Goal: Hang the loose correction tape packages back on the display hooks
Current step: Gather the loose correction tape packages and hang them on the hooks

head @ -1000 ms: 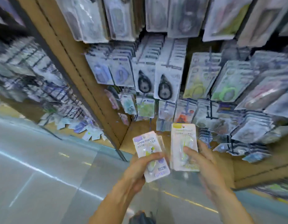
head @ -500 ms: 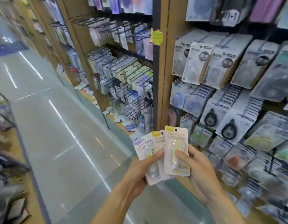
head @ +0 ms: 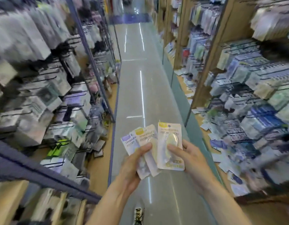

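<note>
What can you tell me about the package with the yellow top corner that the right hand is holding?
The yellow-tabbed correction tape package is a pale card with a clear blister over a yellowish dispenser. It stands upright, facing the camera, over the aisle floor. The right hand pinches it, thumb on the blister; its left edge overlaps the neighbouring package.

Stationery shop: aisle [head: 145, 95], stocked display racks [head: 254, 95]

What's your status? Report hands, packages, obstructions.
Left hand grips two fanned packages. Right hand pinches third package. None hung. Aisle floor ahead.
</note>
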`<control>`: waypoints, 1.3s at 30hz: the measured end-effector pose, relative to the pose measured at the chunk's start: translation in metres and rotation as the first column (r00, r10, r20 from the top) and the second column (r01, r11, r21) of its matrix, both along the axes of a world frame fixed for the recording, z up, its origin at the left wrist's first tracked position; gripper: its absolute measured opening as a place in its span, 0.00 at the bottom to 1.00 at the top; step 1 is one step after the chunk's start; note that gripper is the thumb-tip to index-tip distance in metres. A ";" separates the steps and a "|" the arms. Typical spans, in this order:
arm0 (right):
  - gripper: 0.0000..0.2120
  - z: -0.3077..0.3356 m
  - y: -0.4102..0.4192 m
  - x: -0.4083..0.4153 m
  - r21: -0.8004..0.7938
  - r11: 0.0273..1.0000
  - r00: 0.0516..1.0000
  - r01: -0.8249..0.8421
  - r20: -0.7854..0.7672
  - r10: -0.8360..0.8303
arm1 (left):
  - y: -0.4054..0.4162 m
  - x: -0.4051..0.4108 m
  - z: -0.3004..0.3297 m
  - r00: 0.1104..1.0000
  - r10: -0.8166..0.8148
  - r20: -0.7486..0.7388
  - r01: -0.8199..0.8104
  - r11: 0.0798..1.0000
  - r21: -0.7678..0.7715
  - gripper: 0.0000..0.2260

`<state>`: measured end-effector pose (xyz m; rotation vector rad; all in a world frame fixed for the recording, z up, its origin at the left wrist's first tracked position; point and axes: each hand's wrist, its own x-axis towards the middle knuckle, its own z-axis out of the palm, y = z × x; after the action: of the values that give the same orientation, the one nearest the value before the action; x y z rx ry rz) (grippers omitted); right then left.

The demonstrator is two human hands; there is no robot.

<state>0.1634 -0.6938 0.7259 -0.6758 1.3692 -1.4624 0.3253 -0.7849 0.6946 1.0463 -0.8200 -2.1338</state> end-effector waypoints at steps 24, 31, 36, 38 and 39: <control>0.12 0.053 -0.204 -0.381 -0.009 0.567 0.567 0.823 0.006 -0.823 | -0.291 -0.512 0.061 0.735 -0.664 -0.140 0.651 0.748 -0.132 0.36; 0.09 0.110 -0.312 -0.473 -0.157 0.595 0.595 0.788 -0.055 -0.802 | -0.392 -0.590 0.118 0.759 -0.593 -0.270 0.568 0.805 -0.172 0.07; 0.10 0.114 -0.358 -0.505 -0.188 0.570 0.567 0.800 -0.073 -0.820 | -0.440 -0.622 0.120 0.779 -0.562 -0.280 0.535 0.827 -0.171 0.11; 0.10 0.112 -0.365 -0.509 -0.179 0.532 0.531 0.828 -0.060 -0.846 | -0.449 -0.633 0.121 0.739 -0.605 -0.296 0.578 0.795 -0.182 0.09; 0.10 0.111 -0.365 -0.510 -0.173 0.502 0.501 0.847 -0.056 -0.864 | -0.451 -0.639 0.121 0.715 -0.633 -0.296 0.605 0.773 -0.193 0.08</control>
<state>-0.3462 -1.0588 0.8368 -0.0969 1.8680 -2.3448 -0.3140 -1.2362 0.8156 0.3233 -1.1876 -2.7026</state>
